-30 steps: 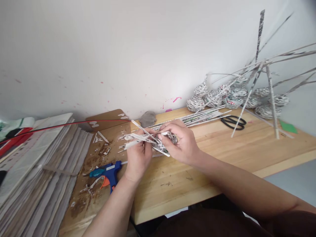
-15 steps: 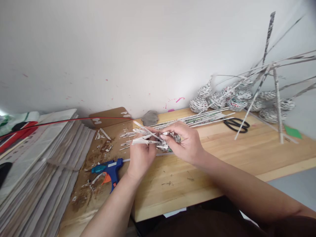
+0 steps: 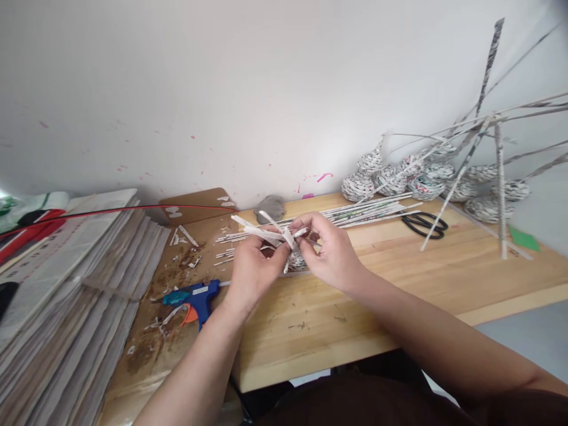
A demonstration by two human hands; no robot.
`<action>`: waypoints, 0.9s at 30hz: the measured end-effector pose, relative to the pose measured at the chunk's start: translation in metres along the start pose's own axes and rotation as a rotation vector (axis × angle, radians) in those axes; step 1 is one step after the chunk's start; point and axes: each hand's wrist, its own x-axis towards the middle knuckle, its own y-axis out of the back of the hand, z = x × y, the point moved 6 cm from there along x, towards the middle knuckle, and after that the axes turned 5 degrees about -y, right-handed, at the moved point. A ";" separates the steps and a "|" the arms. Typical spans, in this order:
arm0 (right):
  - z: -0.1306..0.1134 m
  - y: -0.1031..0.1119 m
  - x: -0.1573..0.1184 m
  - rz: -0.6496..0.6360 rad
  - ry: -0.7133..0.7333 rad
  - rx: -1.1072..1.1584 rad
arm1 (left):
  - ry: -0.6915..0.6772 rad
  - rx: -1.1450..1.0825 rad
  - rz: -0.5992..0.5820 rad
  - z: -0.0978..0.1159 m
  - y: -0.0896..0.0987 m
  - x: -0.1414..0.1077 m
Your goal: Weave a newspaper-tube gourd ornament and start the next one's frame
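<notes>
Right at centre frame, the left hand (image 3: 252,273) and right hand (image 3: 329,254) both pinch the small woven paper piece (image 3: 284,242), fingers closed on its loose white strips just above the wooden table (image 3: 399,278). Lower left of them lies the blue glue gun (image 3: 195,297); black scissors (image 3: 423,225) rest toward the right.

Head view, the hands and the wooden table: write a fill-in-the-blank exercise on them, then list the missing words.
1. Both hands, left hand and right hand, hold a small woven piece of rolled newspaper tubes above the ____ table.
2. The blue hot glue gun lies nearest the ____ hand.
3. The black-handled scissors lie on the person's ____ side.
4. The tall stack of flat newspapers lies on the person's ____ side.

Missing words: wooden; left; right; left.
</notes>
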 end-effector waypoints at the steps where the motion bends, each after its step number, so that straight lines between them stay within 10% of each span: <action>1: 0.000 0.000 0.000 -0.002 -0.007 0.006 | 0.014 -0.025 -0.009 0.000 -0.001 0.001; 17: -0.027 0.011 0.000 0.038 0.256 -0.166 | -0.069 0.196 0.136 0.013 0.016 -0.002; 27: -0.005 -0.006 -0.003 -0.043 0.042 -0.030 | 0.002 -0.018 0.131 -0.003 0.013 -0.001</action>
